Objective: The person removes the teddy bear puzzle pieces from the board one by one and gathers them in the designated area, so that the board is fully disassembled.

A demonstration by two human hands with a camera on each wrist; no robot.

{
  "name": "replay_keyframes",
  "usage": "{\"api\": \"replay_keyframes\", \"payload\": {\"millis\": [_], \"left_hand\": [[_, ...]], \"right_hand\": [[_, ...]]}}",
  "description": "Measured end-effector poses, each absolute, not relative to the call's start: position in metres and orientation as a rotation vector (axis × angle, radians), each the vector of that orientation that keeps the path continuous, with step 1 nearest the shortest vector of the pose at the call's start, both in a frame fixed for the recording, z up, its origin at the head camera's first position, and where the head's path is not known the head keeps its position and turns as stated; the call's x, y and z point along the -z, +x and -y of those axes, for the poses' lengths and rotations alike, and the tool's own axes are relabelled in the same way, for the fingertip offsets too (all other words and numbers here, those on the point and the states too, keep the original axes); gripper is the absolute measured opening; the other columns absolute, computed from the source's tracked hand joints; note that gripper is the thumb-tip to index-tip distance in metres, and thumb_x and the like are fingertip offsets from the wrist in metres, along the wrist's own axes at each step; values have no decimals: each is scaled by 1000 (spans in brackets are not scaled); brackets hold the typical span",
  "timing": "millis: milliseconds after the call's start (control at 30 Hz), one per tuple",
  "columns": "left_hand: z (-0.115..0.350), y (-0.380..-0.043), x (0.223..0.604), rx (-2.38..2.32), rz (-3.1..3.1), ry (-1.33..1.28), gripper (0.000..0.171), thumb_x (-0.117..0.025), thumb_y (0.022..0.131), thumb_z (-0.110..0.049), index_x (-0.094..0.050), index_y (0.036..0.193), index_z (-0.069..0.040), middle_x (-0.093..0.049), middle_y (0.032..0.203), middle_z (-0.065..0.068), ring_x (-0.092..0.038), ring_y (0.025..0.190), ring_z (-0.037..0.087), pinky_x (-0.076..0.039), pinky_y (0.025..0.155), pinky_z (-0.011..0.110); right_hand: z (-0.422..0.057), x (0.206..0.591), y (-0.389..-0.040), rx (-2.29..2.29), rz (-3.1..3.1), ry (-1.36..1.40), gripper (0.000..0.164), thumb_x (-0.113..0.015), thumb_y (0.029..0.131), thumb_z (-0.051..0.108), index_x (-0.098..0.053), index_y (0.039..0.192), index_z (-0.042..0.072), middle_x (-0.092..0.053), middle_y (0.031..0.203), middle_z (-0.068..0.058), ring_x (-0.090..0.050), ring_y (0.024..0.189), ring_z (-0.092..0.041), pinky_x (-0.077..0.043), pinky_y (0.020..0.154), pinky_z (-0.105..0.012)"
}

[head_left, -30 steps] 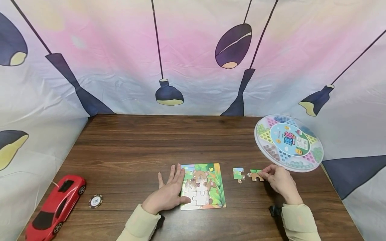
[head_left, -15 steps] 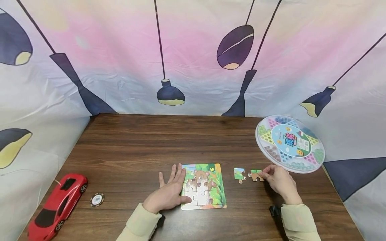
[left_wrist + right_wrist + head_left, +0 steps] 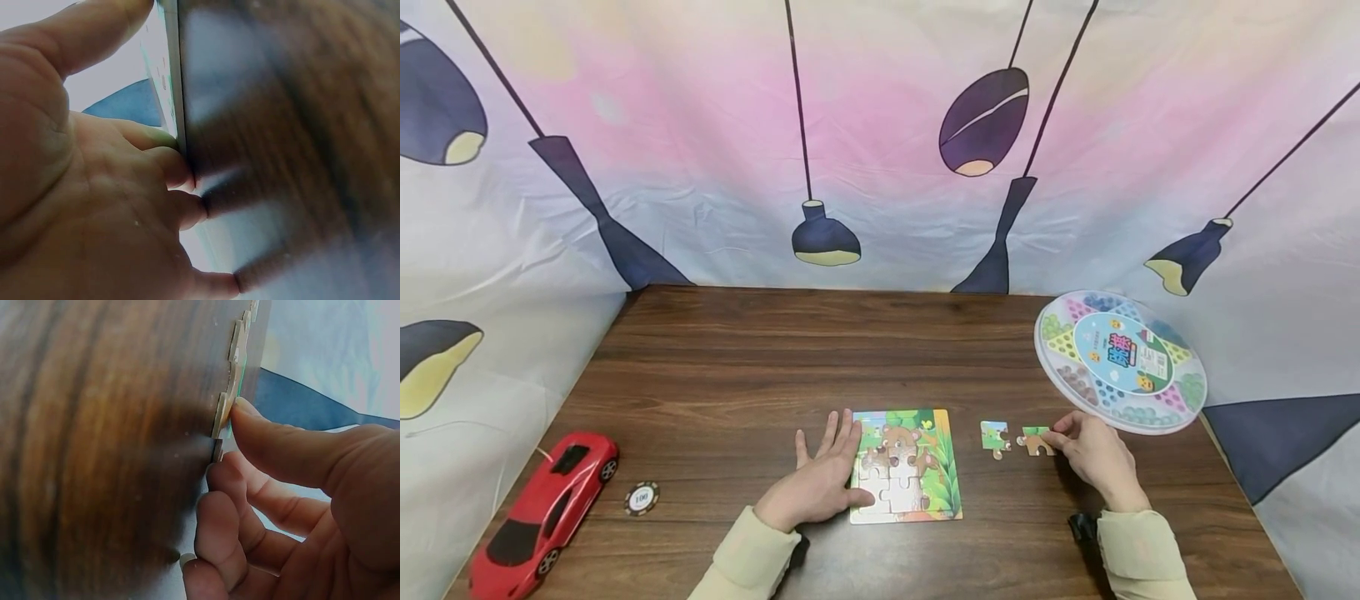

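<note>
A square bear jigsaw puzzle [image 3: 917, 475] lies on the wooden table. Along its left side my left hand [image 3: 820, 483] rests with fingers spread, the thumb over its lower left corner. The left wrist view shows those fingertips down on the tabletop beside the board's edge [image 3: 177, 81]. To the right of the puzzle, my right hand [image 3: 1097, 454] pinches the right end of a loose puzzle piece [image 3: 1034, 438] that shows green and brown. In the right wrist view the thumb [image 3: 262, 434] lies on that piece, the other fingers curled below. Another loose piece [image 3: 992, 435] is just left of it.
A round Chinese checkers set [image 3: 1067, 379] with a clear lid lies at the back right, close behind my right hand. At the left stand a red toy car [image 3: 542, 512] and a poker chip [image 3: 642, 498]. A printed curtain [image 3: 715, 167] hangs behind the table.
The head view has shifted slightly. Both hands, the puzzle and the loose pieces keep their places.
</note>
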State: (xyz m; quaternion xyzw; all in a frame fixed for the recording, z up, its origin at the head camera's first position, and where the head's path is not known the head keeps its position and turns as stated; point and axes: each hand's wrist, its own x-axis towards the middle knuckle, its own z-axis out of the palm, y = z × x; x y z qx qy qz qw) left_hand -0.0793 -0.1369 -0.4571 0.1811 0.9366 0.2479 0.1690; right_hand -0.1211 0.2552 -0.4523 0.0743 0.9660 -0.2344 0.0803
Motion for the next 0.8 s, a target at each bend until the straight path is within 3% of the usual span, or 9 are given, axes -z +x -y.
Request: {"api": "replay_keyframes", "payload": {"millis": [433, 633, 800], "left_hand": [[137, -80, 457, -696, -2663, 524, 101, -72, 84, -39, -13, 152, 7, 0, 159, 24, 6, 146, 38, 11, 102, 73], [137, -80, 458, -711, -2656, 529, 101, -72, 85, -38, -13, 152, 8, 0, 159, 25, 6, 146, 39, 11, 101, 74], [138, -80, 458, -721, -2650, 525, 101, -72, 85, -38, -12, 153, 7, 1, 160, 24, 7, 146, 37, 12, 102, 73]], "right_hand": [[-250, 451, -116, 720, -2933, 241, 33, -66, 91, 42, -65, 98, 10, -65, 80, 0, -59, 75, -25, -45, 66, -48], [-232, 446, -110, 743, -3026, 199, 32, -64, 93, 40, -64, 104, 10, -65, 74, 4, -59, 63, -18, -45, 57, -42], [-208, 442, -108, 841, -3130, 130, 22, -65, 93, 33, -65, 98, 11, -63, 70, 5, -54, 56, -12, -41, 53, -36]]}}
